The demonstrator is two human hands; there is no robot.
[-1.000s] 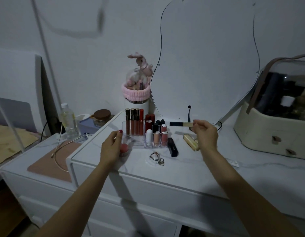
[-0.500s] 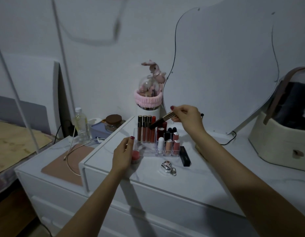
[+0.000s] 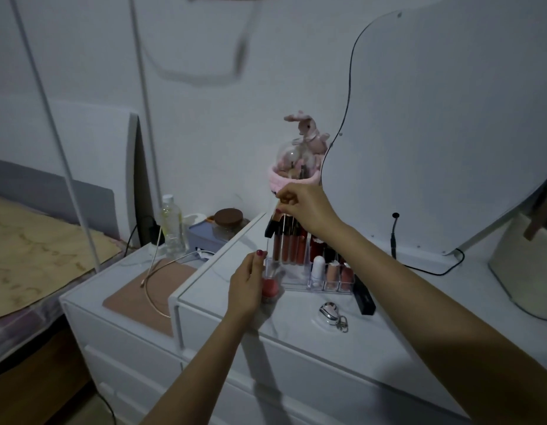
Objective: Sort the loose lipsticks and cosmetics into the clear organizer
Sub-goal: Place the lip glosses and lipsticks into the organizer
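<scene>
Landmark: clear organizer (image 3: 299, 273), set on the white counter (image 3: 296, 329). Well left of the organizer, on a lower white unit, one clear plastic bottle (image 3: 171, 223) is seen upright, holding pale liquid; just right of it one brown-lidded jar (image 3: 229, 223) stands behind a pale blue box (image 3: 201, 237). At the organizer's left front corner the left hand (image 3: 246, 288) is held with fingers loosely curled round one coral round sponge (image 3: 270, 288), thumb up against the organizer wall. Above the organizer's back-left slots the right hand (image 3: 302, 207) is closed in a pinch on one slim black-and-gold lipstick tube (image 3: 272, 223), tilted, lower end over the back row. In the back row about four tall lip glosses (image 3: 289, 240) are counted, red-brown, upright; further red tubes beside them are partly hidden by the forearm, count unclear. In the front row three short items are counted: one white stick (image 3: 317, 266) and two pink lipsticks (image 3: 339, 273), one per slot. Behind the organizer one pink-banded domed holder (image 3: 292, 174) is seen. In front of the organizer one silver eyelash curler (image 3: 330, 311) lies flat. Just right of the organizer one black lipstick (image 3: 364, 297) lies loose. Behind and right, one large mirror (image 3: 443, 118) leans.
</scene>
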